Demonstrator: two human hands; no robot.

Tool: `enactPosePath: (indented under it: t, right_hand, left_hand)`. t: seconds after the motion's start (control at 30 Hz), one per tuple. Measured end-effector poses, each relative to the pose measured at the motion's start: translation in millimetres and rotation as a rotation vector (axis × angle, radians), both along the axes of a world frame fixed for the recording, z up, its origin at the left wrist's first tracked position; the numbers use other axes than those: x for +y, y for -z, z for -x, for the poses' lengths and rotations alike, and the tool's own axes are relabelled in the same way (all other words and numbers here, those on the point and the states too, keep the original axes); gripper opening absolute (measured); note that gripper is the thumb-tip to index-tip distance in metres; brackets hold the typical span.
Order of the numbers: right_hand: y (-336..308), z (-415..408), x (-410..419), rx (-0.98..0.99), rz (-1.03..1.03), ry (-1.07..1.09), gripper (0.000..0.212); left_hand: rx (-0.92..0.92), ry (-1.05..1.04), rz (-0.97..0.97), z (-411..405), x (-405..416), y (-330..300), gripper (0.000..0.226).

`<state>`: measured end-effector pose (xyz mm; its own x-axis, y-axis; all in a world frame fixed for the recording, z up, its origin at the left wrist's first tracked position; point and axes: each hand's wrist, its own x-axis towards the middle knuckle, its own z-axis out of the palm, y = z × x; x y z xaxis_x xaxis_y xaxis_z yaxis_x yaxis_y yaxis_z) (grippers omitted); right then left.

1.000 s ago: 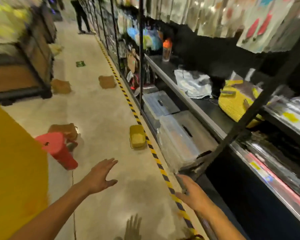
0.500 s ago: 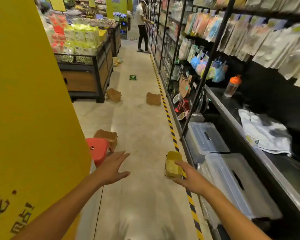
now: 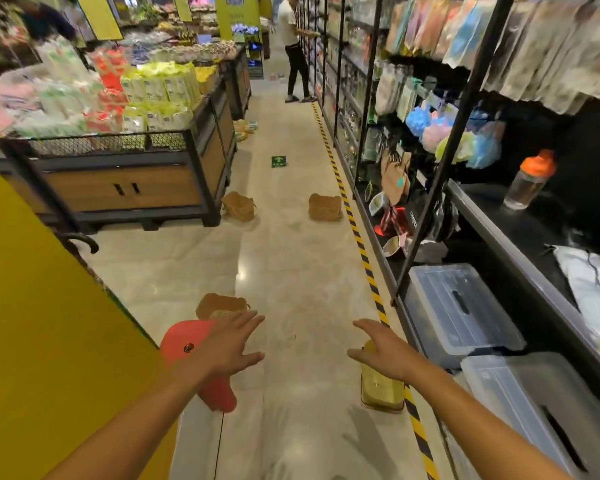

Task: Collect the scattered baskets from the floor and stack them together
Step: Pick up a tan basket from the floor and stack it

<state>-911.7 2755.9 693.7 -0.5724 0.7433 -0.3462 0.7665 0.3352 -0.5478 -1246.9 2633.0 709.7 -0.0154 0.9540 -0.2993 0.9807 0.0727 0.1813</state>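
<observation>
- We took the yellow basket (image 3: 381,384) on the floor (image 3: 291,271) as our landmark; it lay beside the striped floor tape (image 3: 364,254), its long axis running along the aisle, away from us.
- Our right hand (image 3: 383,348) hovered over the near-left part of that basket, fingers spread apart and holding nothing; whether it touched the rim we could not tell.
- Our left hand (image 3: 227,348) was well to the left of the yellow basket, also spread apart and holding nothing, above a red stool (image 3: 187,344).
- Just beyond the stool, left of the yellow basket and a little farther up the aisle, sat a brown basket (image 3: 220,306).
- Two more brown ones lay much farther up the aisle: one (image 3: 238,206) by the corner of the wooden display bin (image 3: 125,188), another (image 3: 324,206) close to the tape.
- We judged the right hand the nearer to the yellow basket, which lay straight below and slightly ahead of it; a downward reach to the rim seemed the likely next move.
- Nothing was stacked yet.
</observation>
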Motion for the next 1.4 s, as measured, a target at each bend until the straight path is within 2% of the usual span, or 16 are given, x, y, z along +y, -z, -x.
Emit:
enactPosePath:
  t: [0.2,0.4,0.63,0.77,0.97,1.13,1.4]
  right_hand:
    - [-6.0,43.8,128.7,-0.039,-0.008,-0.061,0.077]
    - [7.7,85.3,235.4,-0.086,0.011,-0.102,0.078]
    - [30.5,137.9,376.2,-0.176,0.027,-0.035,0.084]
    - [26.1,172.6,454.0,-0.21,0.063,0.043,0.084]
    - [9.5,220.8,558.1,-0.185,0.103,0.132,0.079]
    - [21.2,250.5,651.9,-0.171,0.139,0.156,0.078]
    - [51.2,294.3,851.4,-0.13,0.134,0.156,0.08]
  left_hand:
    - [0.067,-0.044,0.064,33.2,113.6,-12.9,0.08]
    - [0.072,-0.069,0.129,83.9,212.1,18.0,0.077]
    - [0.038,-0.083,0.196,163.3,364.3,61.1,0.082]
    - [0.003,-0.039,0.211,211.2,464.5,57.4,0.082]
    - [-0.018,0.006,0.186,271.1,597.9,39.8,0.079]
    - [-0.019,0.034,0.2,299.1,702.0,46.9,0.078]
    - [0.004,0.019,0.251,348.9,895.0,66.5,0.079]
